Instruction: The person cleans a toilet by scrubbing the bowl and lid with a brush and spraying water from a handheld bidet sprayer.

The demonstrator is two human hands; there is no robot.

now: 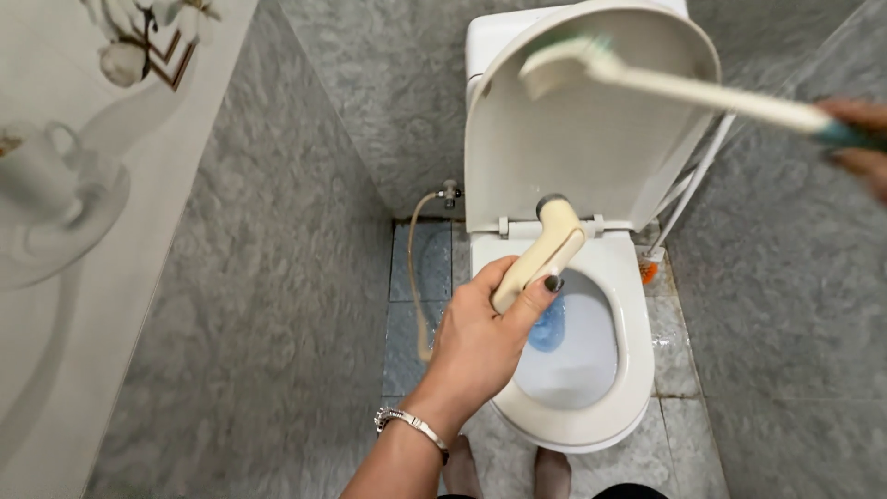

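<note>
Beige sprayer point(540, 254): our left hand point(480, 342) gripped it over the toilet bowl point(637, 370).
Brush point(564, 60): our right hand point(855, 139) clutched its handle, bristles against the raised lid point(591, 157).

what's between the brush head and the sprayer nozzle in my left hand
In the head view, only the raised toilet lid's inner face shows between the brush head and the sprayer nozzle, held by the left hand.
</note>
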